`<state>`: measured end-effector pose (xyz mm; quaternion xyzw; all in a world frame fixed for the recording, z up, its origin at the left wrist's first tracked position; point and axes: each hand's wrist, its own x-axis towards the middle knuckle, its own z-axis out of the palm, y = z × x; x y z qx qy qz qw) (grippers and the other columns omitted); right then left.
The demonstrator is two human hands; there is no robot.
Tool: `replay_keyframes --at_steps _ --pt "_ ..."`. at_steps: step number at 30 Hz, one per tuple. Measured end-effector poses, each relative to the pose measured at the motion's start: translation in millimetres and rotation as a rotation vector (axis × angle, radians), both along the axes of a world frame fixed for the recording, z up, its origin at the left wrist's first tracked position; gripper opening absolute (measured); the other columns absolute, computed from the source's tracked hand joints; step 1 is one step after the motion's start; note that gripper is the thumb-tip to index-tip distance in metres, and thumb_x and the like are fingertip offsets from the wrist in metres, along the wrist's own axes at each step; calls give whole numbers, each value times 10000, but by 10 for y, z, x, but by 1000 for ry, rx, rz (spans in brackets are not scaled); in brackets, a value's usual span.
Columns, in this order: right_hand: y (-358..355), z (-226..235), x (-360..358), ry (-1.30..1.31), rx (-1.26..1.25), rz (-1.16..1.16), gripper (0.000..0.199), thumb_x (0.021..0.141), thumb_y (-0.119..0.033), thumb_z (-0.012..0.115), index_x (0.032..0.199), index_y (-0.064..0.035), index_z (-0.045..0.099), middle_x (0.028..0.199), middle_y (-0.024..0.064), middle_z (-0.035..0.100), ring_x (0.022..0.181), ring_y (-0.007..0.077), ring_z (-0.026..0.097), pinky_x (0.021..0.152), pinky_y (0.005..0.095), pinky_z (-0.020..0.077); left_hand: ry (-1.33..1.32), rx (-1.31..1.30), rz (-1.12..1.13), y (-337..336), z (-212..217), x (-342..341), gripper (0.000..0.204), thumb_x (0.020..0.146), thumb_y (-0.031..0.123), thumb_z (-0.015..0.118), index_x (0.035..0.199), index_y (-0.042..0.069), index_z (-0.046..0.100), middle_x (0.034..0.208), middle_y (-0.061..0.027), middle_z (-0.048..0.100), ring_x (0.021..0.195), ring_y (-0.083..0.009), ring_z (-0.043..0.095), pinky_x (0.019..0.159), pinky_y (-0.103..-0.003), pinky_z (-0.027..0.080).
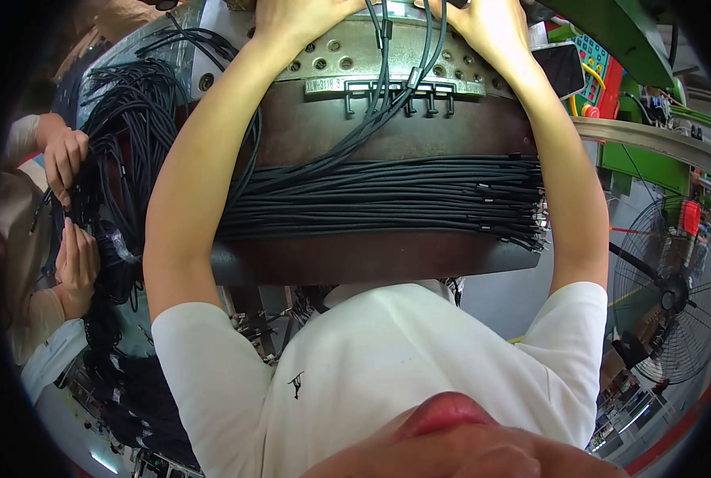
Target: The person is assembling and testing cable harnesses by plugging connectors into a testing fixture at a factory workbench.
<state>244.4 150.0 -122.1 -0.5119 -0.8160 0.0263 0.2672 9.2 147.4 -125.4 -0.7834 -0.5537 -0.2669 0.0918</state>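
Both my arms reach to the upper edge of the head view, where the frame cuts off most of my fingers. My left hand point(312, 14) is over the far side of a metal plate with holes point(324, 60), its thumb side close to black cables point(385, 56). Across from it, my right hand point(487, 20) has a digit pointing inward beside the same cables. What either hand grips is out of sight. The cables run down past a metal bar with black hooks point(395, 88) to a long bundle of black cables point(371, 195) on a brown board point(387, 259).
At left, another person's hands point(72, 247) work at a tangled heap of black cables point(132, 103). A dark-screened phone-like device point(559, 70) lies right of my right wrist, near a green control panel point(595, 68). A large caged fan point(670, 295) stands at right.
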Motion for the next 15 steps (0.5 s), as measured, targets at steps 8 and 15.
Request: replay_keyframes --at_steps 8,15 --pt "-25 1 -41 -275 -65 -181 491 844 -420 671 1087 6 642 1033 240 650 931 414 631 826 480 500 -110 -120 -84 -116 187 -33 397 778 348 737 1010 30 685 938 -179 671 860 -371 631 768 -460 499" --pt "-830 239 268 127 66 115 449 904 -220 658 1287 -6 560 1312 173 586 1178 275 583 996 355 434 -170 -169 -157 -742 210 -407 453 882 222 679 1283 35 583 1258 -171 619 1151 -286 603 954 -334 477"
